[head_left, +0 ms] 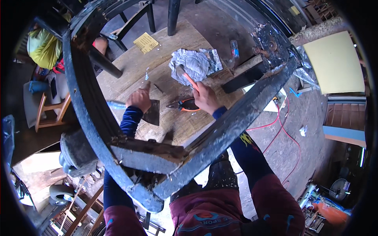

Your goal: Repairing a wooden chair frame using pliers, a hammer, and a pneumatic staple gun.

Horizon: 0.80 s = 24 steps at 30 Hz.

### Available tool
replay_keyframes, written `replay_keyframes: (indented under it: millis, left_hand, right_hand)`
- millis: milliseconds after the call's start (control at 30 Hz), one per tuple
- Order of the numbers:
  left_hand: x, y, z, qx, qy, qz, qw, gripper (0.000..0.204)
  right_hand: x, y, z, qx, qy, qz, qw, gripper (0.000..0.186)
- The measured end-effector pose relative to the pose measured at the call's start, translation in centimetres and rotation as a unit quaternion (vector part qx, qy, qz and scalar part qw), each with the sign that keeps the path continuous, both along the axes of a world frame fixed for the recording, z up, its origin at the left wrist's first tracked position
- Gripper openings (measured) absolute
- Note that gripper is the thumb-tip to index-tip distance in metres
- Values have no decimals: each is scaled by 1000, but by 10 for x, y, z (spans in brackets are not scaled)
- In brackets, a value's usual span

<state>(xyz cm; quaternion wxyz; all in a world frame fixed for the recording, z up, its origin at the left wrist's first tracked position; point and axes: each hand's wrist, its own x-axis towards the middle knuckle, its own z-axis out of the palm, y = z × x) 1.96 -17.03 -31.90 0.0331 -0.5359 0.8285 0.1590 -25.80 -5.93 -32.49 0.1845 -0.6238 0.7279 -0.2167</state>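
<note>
My right hand (206, 97) is wrapped round the orange handle of a hammer (190, 80). The hammer's head lies over a crumpled grey-white rag (195, 63). At the left, my left hand (139, 99) rests low over the wooden board, fingers curled and one finger pointing forward; whatever it grips is hidden. A broad dark blade (152, 113) shows beside this hand, and a blue handle-like piece (117, 105) sticks out on its other side. Between my hands lie pliers (184, 105) with orange and black handles. A small shiny scrap (147, 74) lies ahead of my left fingertip.
A dark, worn wooden frame (244, 114) surrounds both forearms, with a crosspiece (147, 157) near me. A sheet of yellow sandpaper (146, 42) lies on the board's far part. Beyond are a plastic bottle (234, 49), a red hose (275, 122) and a cream panel (334, 63).
</note>
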Motion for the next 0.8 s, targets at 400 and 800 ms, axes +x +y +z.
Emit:
replay_keyframes:
  millis: [400,800]
  left_hand:
    - [-23,-43,-20,-12,-145,-254,956,30]
    - [194,21,-11,345,601,183,697,41]
  right_hand:
    - [-8,46,-2,68,-17,69,995,75]
    - [-39,121,-29,26,-37,120,992,44]
